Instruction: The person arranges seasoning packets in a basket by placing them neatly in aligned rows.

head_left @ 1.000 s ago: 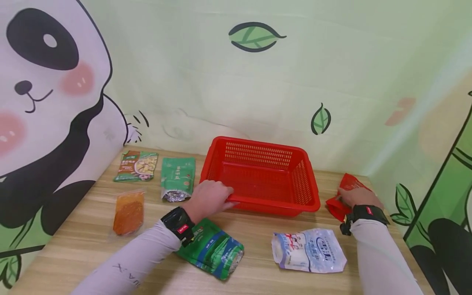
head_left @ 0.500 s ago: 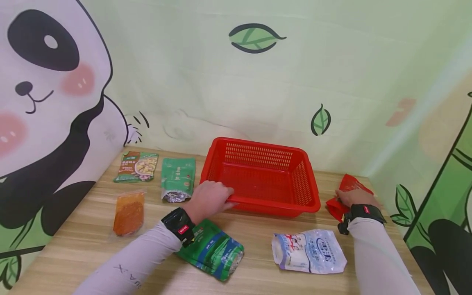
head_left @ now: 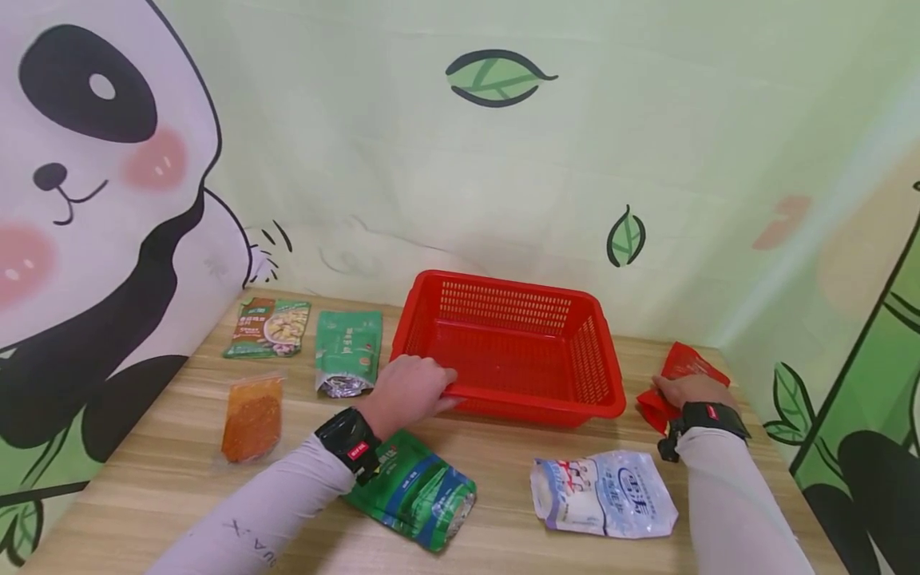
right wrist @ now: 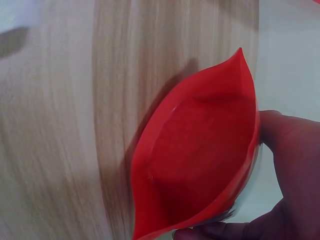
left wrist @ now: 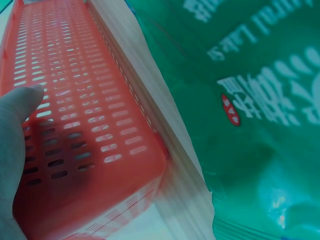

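My left hand [head_left: 410,387] grips the near left corner of a red plastic basket [head_left: 532,409], which has slotted walls. In the left wrist view the thumb [left wrist: 25,102] lies against the slotted outer wall [left wrist: 120,132]. A green and blue pouch [head_left: 424,491] lies flat just below that wrist. At the right, my right hand [head_left: 695,390] holds a red pouch [head_left: 683,361] close over the table. The right wrist view shows the pouch's wide gusseted bottom [right wrist: 200,155], with thumb and finger at its side; the remaining fingers are mostly hidden.
A white and blue pouch [head_left: 604,493] lies in front of the basket. To the left lie a bag of orange-brown contents [head_left: 251,419], a green pouch [head_left: 348,343] and a brown and green packet [head_left: 267,327]. A printed cloth [head_left: 359,160] hangs behind the table.
My right hand has shifted slightly left on the red pouch. The left hand stays on the basket's corner. The whole view has tilted slightly, and the basket and packets lie as before.
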Demonstrator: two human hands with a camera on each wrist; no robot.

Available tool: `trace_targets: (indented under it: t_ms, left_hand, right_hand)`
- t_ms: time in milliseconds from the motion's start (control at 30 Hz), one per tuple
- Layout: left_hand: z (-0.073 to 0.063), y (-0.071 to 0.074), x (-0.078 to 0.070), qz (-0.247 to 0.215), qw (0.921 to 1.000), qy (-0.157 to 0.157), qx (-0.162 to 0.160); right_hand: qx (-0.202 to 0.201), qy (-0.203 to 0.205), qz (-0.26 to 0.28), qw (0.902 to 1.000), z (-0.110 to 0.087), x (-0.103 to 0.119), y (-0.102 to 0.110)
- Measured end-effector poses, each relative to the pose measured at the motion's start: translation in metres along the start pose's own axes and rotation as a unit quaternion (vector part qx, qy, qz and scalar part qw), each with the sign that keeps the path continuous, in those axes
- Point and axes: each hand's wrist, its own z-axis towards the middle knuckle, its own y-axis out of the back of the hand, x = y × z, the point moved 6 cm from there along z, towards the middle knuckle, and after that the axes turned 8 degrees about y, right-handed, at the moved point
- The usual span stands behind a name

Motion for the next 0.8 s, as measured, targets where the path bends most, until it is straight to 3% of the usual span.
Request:
trace_targets:
  t_ms: [200,800]
  left_hand:
    - [0.0001,-0.0021,0.0014,0.004,1.0000,0.006,0.003]
    - [0.0005,-0.0029,0.0003,0.011,0.9999,0.001,-0.007]
  right_hand:
    - [0.007,0.021,-0.025,0.9994,0.0038,0.0006,-0.0024]
    - [-0.004,0.000,0.030,0.9996,0.0066,-0.0012,-0.0066]
